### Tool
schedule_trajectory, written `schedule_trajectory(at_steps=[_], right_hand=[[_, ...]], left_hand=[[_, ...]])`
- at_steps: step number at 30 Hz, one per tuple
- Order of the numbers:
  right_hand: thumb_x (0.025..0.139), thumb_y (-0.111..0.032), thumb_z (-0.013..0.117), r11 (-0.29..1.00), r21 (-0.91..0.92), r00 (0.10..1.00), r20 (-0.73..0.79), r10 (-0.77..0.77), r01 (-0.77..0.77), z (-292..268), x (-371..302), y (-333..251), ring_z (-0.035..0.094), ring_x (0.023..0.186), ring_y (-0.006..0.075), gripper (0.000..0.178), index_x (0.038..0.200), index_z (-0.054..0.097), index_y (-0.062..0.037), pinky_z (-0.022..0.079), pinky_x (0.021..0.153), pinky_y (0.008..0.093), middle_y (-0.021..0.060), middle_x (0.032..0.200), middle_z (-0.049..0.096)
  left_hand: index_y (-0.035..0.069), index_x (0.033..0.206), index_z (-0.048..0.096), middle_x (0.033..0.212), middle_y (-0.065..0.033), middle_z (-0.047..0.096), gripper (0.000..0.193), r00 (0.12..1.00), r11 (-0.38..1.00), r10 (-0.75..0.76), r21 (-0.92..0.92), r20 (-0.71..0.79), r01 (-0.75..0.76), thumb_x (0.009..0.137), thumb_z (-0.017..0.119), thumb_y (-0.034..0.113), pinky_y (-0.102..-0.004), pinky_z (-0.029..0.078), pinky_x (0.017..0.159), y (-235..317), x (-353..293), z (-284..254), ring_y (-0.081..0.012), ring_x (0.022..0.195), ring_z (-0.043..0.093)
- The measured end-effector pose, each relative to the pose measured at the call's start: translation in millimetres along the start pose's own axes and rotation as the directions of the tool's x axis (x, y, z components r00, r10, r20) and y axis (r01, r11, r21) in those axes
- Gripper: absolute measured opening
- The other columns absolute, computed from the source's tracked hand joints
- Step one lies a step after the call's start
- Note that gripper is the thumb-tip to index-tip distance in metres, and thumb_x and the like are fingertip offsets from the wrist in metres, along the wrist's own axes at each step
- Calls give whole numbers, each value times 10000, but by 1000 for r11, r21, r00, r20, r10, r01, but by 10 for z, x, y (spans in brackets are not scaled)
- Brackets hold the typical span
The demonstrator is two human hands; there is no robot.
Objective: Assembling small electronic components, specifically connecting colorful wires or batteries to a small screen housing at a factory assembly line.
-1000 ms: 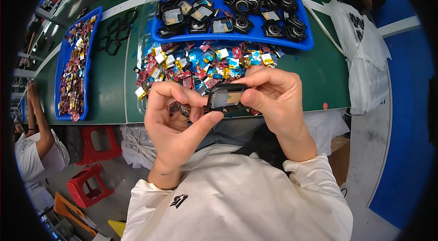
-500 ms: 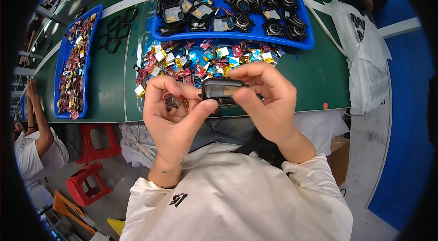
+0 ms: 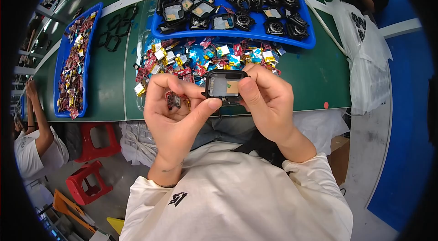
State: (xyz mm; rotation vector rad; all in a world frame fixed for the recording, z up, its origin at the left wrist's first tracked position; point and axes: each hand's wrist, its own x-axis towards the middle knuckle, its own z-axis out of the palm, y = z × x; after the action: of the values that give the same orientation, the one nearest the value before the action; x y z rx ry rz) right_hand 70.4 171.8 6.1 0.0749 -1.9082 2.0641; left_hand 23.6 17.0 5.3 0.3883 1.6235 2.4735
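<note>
Between my two hands is a black smartwatch case (image 3: 220, 87), its open inside facing up and showing a grey and tan interior. My left hand (image 3: 171, 111) pinches the case's left side between thumb and forefinger. Tucked in the curled fingers of that hand is a small red and silver electronic part (image 3: 173, 100). My right hand (image 3: 269, 99) grips the right side, its thumb on the rim. Just beyond the hands lies a loose heap of small circuit boards and batteries (image 3: 200, 61), red, yellow, white and blue, on the green table (image 3: 315, 81).
A blue tray (image 3: 196, 36) full of black watch cases stands behind the heap. At left, a narrower blue tray (image 3: 58, 81) holds more small parts, with black frames (image 3: 112, 42) beside it. Clear plastic bags (image 3: 365, 58) hang at right. Red stools (image 3: 89, 184) and other people are at left.
The watch case has tipped from nearly edge-on so its inside now faces up more fully. My right thumb has shifted up along its right edge.
</note>
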Motion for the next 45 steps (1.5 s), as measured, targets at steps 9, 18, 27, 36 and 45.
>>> schedule_trajectory(at_steps=[9,18,27,36,45], right_hand=[[872,-16,612,976,214,987,-142,75,-44,-21,50,-44,646,804,134,226,1073,609,86,569,657,244,136,926,669],[809,63,637,983,130,980,-133,147,-130,11,51,-114,645,848,130,310,1115,590,88,546,728,224,132,1037,650],[783,36,648,985,-170,999,-28,26,-30,-16,-4,-60,645,715,65,334,1116,644,3,508,632,192,81,929,689],[775,26,654,975,-221,1000,5,-11,12,-28,-18,-52,655,673,80,324,1098,651,2,511,603,203,93,927,699],[797,-7,665,962,-263,997,16,-70,72,-24,-7,-34,657,673,104,262,1057,661,15,522,586,211,126,974,687]], left_hand=[[33,1061,417,1071,-133,567,519,981,1000,24,-3,193,-24,681,738,-114,-226,436,756,7,-10,-31,-79,796,498],[-25,986,513,1185,-166,506,111,972,989,33,130,231,-65,882,553,-17,-218,496,709,110,8,-69,-98,857,543],[-27,830,642,1181,-172,538,66,959,861,96,462,267,-215,766,659,-28,-211,499,679,176,115,17,-110,818,604],[-19,807,647,1158,-178,580,54,970,821,99,532,223,-207,755,664,-19,-199,474,582,155,129,61,-87,719,600],[-13,800,650,1056,-150,635,71,972,802,88,564,216,-198,731,666,-25,-207,482,580,167,135,79,-89,693,606]])
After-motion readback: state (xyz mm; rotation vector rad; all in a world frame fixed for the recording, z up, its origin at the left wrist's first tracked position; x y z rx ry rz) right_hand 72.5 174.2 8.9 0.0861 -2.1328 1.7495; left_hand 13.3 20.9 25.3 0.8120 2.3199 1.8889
